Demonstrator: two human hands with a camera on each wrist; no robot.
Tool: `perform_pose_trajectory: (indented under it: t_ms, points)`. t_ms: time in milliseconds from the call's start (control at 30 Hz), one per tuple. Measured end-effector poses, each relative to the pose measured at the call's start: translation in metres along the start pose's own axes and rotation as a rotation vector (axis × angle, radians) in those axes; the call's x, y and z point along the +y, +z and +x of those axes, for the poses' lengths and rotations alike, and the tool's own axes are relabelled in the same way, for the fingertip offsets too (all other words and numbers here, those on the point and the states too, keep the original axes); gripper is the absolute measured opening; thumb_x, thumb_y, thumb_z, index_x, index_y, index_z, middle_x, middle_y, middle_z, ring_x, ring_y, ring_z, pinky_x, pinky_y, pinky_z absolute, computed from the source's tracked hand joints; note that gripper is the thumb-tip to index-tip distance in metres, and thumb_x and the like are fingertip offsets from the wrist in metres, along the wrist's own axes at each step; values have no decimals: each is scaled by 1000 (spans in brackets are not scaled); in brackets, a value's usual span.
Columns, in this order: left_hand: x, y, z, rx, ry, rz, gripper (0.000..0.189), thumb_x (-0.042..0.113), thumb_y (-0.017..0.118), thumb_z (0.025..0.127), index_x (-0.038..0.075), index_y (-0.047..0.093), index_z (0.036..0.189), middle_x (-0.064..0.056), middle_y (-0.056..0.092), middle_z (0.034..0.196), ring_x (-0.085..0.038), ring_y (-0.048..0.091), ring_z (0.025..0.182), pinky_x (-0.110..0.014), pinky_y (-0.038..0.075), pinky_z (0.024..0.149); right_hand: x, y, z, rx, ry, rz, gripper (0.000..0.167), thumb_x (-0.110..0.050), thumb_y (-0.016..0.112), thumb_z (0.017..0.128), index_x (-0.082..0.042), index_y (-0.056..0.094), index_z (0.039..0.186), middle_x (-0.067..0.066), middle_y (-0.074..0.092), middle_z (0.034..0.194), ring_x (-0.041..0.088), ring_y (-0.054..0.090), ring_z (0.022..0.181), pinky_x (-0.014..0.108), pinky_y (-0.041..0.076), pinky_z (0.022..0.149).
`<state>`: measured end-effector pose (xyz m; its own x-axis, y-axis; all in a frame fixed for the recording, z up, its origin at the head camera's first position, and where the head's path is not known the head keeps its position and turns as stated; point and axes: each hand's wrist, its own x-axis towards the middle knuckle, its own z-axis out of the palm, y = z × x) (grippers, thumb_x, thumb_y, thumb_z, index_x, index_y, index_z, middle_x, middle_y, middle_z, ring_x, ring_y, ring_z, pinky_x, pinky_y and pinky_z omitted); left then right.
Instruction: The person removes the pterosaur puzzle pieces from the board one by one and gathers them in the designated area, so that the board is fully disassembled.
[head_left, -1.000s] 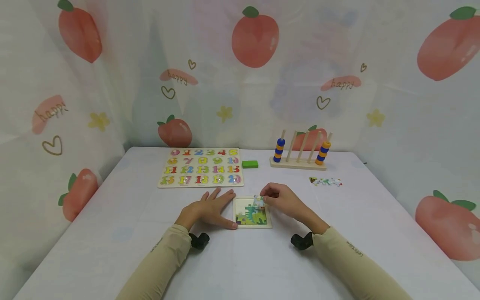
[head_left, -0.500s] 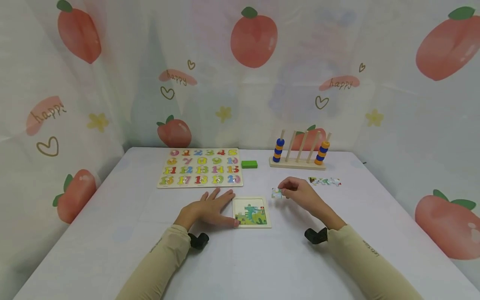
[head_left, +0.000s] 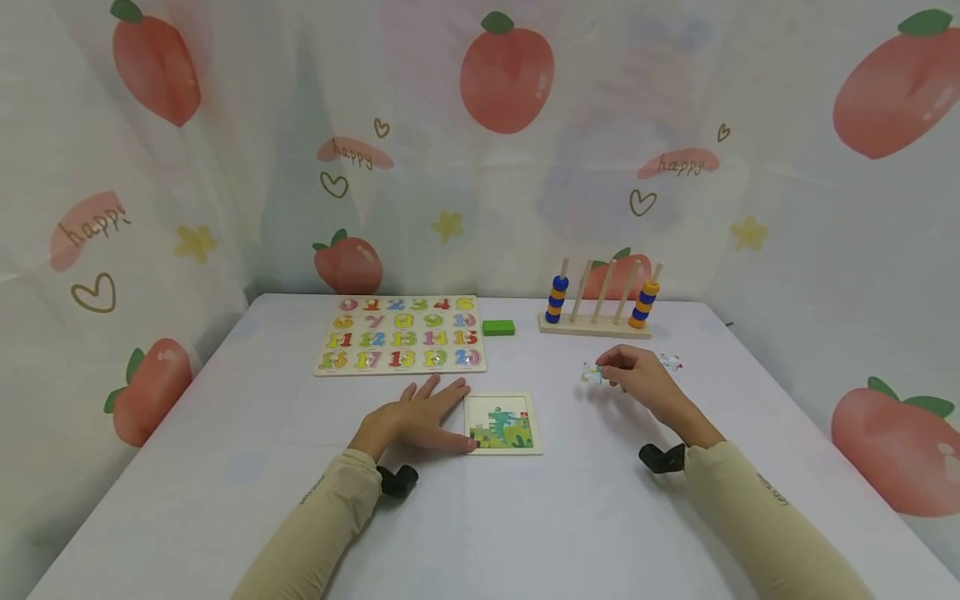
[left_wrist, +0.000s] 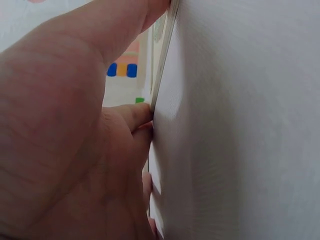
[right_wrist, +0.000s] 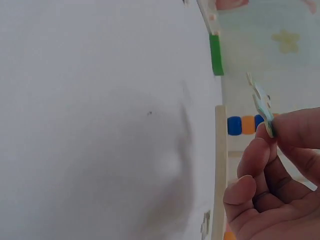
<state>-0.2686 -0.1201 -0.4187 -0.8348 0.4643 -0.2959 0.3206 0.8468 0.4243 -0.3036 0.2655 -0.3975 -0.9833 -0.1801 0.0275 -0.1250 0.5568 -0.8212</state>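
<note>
My left hand (head_left: 420, 423) lies on the table with its fingers spread and straight. Its thumb touches the lower left corner of a small framed jigsaw puzzle (head_left: 482, 407). A green dinosaur picture fills the lower part of that frame, and its upper part is bare. Off to the right, my right hand (head_left: 643, 385) pinches a pale jigsaw piece (head_left: 591, 372) between thumb and fingers, above the table. The right wrist view shows this piece (right_wrist: 262, 102) edge-on at the fingertips. Behind the right hand lie more jigsaw pieces (head_left: 672, 362), partly hidden by it.
A number puzzle board (head_left: 405, 331) lies at the back left, with a green block (head_left: 498, 327) beside its right edge. At the back right stands a wooden rack of pegs (head_left: 595, 326) with blue and orange beads on its two outer pegs.
My right hand has moved from over the puzzle frame to the right and away from me, carrying the jigsaw piece towards the other pieces. The left hand stays in place.
</note>
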Motion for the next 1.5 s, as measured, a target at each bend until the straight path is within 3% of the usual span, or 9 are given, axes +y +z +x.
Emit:
perform_pose_trajectory:
  t_ms: [233,467,800,1200,1500]
  points:
    - [1,0,1,5,2,4,101,64,73,93,21,28,172,4,16,179,-31,-1,165,-56,-1,130,6,-15,-3,42,46,3,28,-11,60,110,9,62,130,13,69,108,28,60,96,32,54,76]
    - [0,3,4,5,-10,17,101,65,72,92,24,26,172,7,14,179,-29,-3,165,-55,-3,130,11,-31,-6,76,63,-22,33,-16,58,111,9,61,133,21,67,116,36,57,101,32,55,78]
    - [3,-1,-1,6,8,7,101,63,73,92,20,28,171,3,17,179,-31,0,165,-58,-2,130,27,-45,0,100,117,-72,32,-10,55,111,11,60,135,32,58,140,44,54,123,57,48,108]
    - [4,-3,-2,1,6,5,102,65,73,91,22,27,172,4,16,179,-31,-1,165,-59,-2,130,47,-54,10,68,173,-87,35,-13,56,109,10,64,134,28,62,136,33,53,108,36,46,84]
    - [3,-3,-2,6,7,9,102,65,73,91,21,28,172,4,16,179,-32,0,165,-59,-1,130,54,-52,14,56,177,-86,34,-12,57,109,11,64,133,29,64,133,29,55,105,27,49,79]
